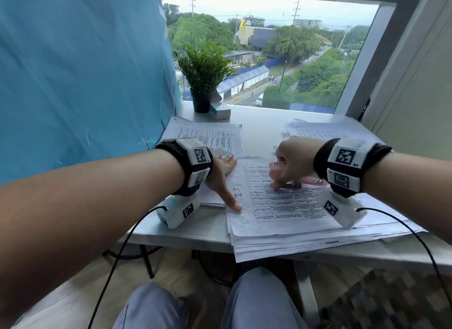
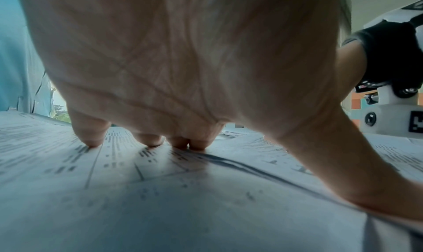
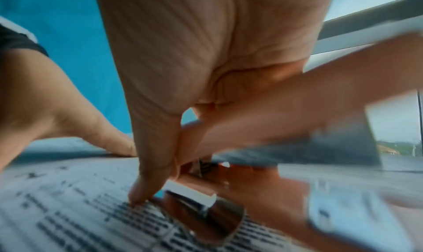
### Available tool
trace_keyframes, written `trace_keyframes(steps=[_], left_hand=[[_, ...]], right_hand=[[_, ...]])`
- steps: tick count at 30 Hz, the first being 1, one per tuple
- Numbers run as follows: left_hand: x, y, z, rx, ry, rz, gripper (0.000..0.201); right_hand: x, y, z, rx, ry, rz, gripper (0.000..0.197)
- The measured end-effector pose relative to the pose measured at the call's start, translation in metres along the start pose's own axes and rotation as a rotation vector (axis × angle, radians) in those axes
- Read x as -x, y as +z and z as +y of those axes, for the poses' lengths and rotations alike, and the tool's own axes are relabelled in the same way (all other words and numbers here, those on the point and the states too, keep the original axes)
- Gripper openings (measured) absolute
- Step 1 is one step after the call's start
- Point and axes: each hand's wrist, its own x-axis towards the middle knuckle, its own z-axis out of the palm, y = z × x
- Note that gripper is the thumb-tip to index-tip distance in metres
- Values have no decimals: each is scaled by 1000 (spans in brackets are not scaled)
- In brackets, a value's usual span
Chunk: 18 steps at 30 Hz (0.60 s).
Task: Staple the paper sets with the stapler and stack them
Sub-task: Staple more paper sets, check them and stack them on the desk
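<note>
Left hand (image 1: 221,174) was flat, fingers spread, pinning the top paper set (image 1: 281,206) on the desk (image 1: 200,228) pile. Right hand (image 1: 292,163) was curled round the pink stapler (image 1: 275,172) mid-page, so the sheets could easily have skewed before stapling.

Both forearms extended forward, wrists banded. Left hand (image 1: 221,179) palm-down, fingers (image 2: 90,136) straight, tips pressed down, thumb splayed toward the body. Right hand (image 1: 292,163) knuckles-up, fingers curled around a held object, thumb (image 3: 146,181) tip pointing down.
</note>
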Motion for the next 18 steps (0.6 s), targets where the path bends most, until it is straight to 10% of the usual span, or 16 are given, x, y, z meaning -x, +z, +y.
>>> trace_keyframes(steps=[8,18], left_hand=[[-3,1,0,-7,-6,-6,134],[-3,0,0,-15,-13,-8,133]], right_hand=[[10,8,-10,-156,-291,158,31],[7,19,-26,-132,-309,146,25]])
